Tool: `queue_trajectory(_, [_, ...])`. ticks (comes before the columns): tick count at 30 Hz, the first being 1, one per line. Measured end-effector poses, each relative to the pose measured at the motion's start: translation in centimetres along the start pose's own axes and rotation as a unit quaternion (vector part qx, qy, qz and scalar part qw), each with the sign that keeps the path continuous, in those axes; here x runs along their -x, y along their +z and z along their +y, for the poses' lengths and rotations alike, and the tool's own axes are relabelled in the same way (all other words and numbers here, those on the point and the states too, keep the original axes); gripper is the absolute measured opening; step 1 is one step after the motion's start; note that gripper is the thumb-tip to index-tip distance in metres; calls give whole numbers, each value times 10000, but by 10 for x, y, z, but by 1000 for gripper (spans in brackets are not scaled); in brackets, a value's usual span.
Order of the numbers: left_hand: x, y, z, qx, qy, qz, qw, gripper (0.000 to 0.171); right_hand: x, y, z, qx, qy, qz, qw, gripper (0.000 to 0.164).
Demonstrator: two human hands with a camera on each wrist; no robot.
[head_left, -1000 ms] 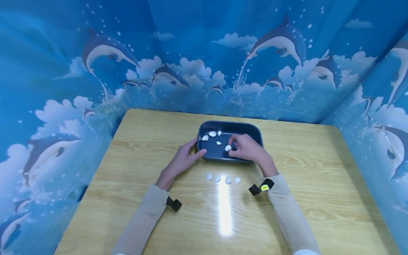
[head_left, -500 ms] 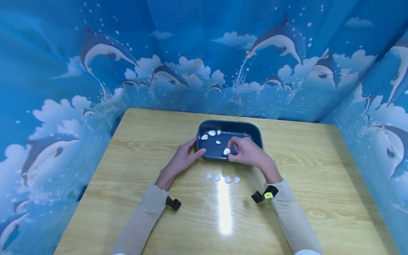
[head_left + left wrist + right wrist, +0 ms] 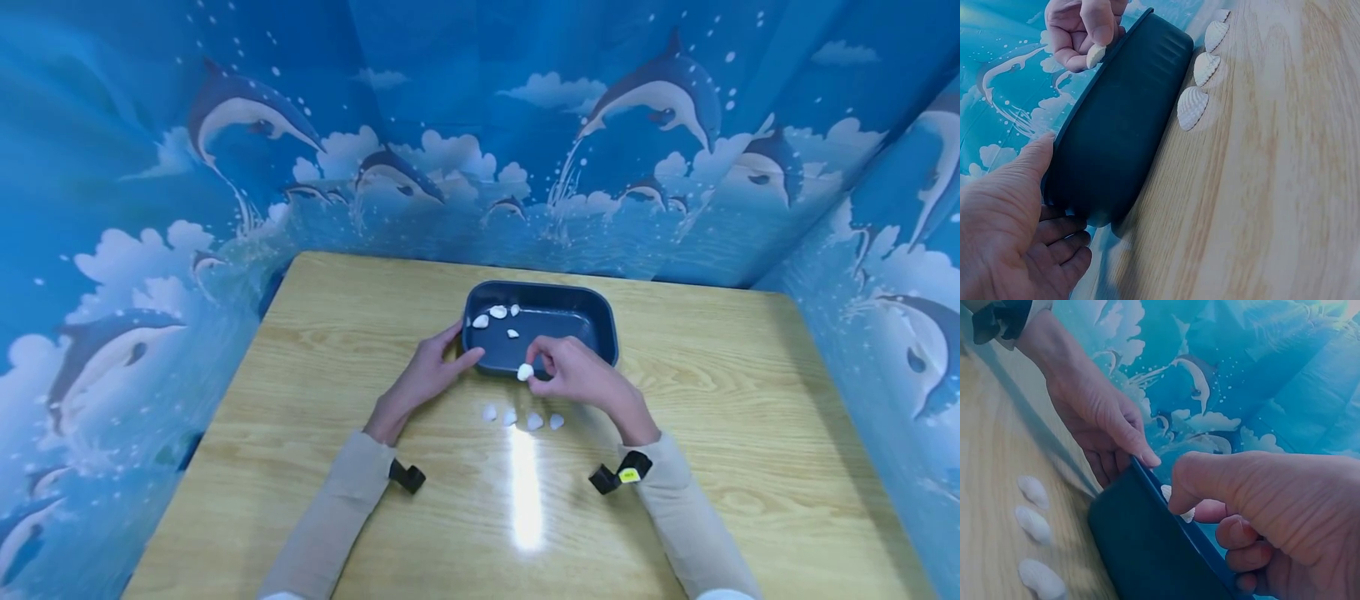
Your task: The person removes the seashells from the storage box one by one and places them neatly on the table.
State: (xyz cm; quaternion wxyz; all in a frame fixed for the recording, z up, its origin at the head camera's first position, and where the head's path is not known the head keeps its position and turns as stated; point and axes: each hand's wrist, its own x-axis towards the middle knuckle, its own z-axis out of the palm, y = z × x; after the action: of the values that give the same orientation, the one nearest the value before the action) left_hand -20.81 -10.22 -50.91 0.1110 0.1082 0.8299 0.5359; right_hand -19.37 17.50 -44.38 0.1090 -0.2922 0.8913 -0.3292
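My right hand [image 3: 581,373] pinches a small white seashell [image 3: 525,372] between thumb and index finger, over the near rim of a dark blue rectangular tray [image 3: 592,310]. In the right wrist view the held seashell [image 3: 1185,512] is partly hidden by the thumb and finger. My left hand [image 3: 429,371] holds the tray's left end, thumb at the rim and fingers against the outer wall. Several white shells lie inside the tray toward its left, one of them a shell [image 3: 498,312] near the back wall. In front of the tray, ribbed shells stand in a row, including one shell [image 3: 1193,109].
The tray sits near the far edge of a wooden table [image 3: 360,308]. A blue dolphin-print curtain [image 3: 465,125] hangs behind and at both sides. Black wrist cameras, such as the left one [image 3: 407,477], are strapped over the sleeves. A bright reflection crosses the tabletop.
My right hand has drawn the pinched shell up from the tray's floor and toward me, to the near rim. My left hand has stayed at the tray's left end.
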Motion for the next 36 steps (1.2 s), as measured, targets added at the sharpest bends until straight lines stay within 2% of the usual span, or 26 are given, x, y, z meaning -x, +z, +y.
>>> queue_trajectory(9, [1,-1,1,-31,-29,5,10000,77,-1,9,-11,57,-170,-286,9994,19])
queue_trajectory(17, [0,-1,4,13,79,-18,10000,77,5,11,-26,363,-332,-470,9977,21])
queue_trajectory(23, [-1,-1,2,5,218,11,9998,76,6,19,-35,415,-311,-773,9957,25])
queue_trajectory(30, [-2,-1,3,-45,25,-14,10000,76,3,32,-37,526,-429,-1021,9925,21])
queue_trajectory(36, [0,-2,4,-120,19,-72,9999,82,3,44,-41,698,-363,-1286,9886,23])
